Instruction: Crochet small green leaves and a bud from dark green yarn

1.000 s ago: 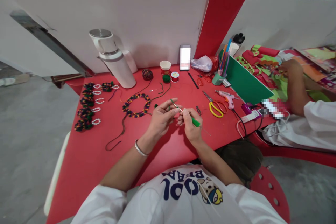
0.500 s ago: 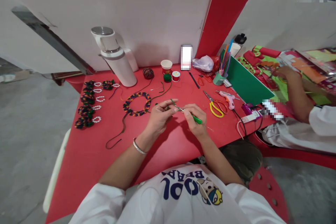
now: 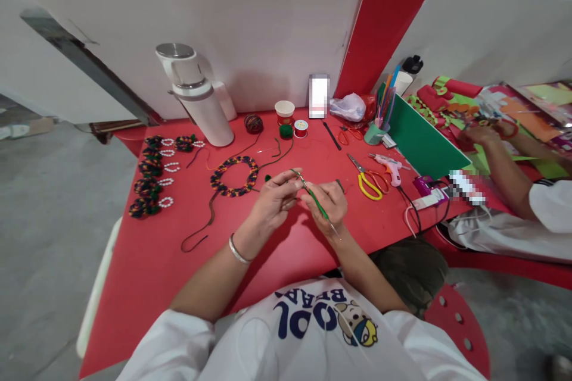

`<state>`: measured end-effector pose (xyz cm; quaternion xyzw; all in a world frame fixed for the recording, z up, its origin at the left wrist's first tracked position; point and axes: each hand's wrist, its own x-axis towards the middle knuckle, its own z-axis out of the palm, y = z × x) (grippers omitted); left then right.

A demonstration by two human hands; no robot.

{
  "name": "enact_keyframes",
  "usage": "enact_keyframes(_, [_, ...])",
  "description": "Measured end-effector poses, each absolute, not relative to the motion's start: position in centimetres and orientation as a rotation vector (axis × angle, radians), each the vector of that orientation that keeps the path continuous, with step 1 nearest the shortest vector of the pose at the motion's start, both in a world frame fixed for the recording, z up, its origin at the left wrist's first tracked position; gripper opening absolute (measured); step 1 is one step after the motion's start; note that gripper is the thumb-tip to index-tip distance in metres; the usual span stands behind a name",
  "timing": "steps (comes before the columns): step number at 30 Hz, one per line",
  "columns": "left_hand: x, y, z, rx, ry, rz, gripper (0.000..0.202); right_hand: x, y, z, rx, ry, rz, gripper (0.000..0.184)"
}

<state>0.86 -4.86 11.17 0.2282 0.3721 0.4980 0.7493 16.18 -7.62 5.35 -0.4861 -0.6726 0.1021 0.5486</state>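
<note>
Holding hook [image 3: 319, 205] and yarn [image 3: 294, 171], right of ring [image 3: 215, 183].
Right hand [image 3: 333, 206] pinches the hook; left hand [image 3: 274, 197] pinches yarn by the hook's tip. Flask [image 3: 204, 113] stands behind the ring, leftward.

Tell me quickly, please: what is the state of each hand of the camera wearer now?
Left hand: partly closed, holding green yarn near the fingertips.
Right hand: closed, holding a hook with a green handle.
</note>
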Motion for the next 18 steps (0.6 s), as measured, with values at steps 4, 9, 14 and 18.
enact_keyframes(4, [0.0, -4.6, 11.6, 0.489, 0.743, 0.936, 0.039, 16.8, -7.5, 5.2, -1.032, -1.563, 0.310, 0.034])
enact_keyframes(9, [-0.6, -4.4, 12.3, 0.529, 0.773, 0.865, 0.037, 18.5, -7.1, 6.6, -0.848, -1.657, 0.537, 0.032])
enact_keyframes(14, [-0.8, -4.3, 12.2, 0.569, 0.800, 0.828, 0.036, 20.3, -6.3, 8.1, -0.747, -1.821, 0.502, 0.032])
enact_keyframes(18, [-0.8, -4.2, 12.0, 0.557, 0.803, 0.805, 0.036, 20.8, -6.2, 8.5, -0.682, -1.901, 0.360, 0.035])
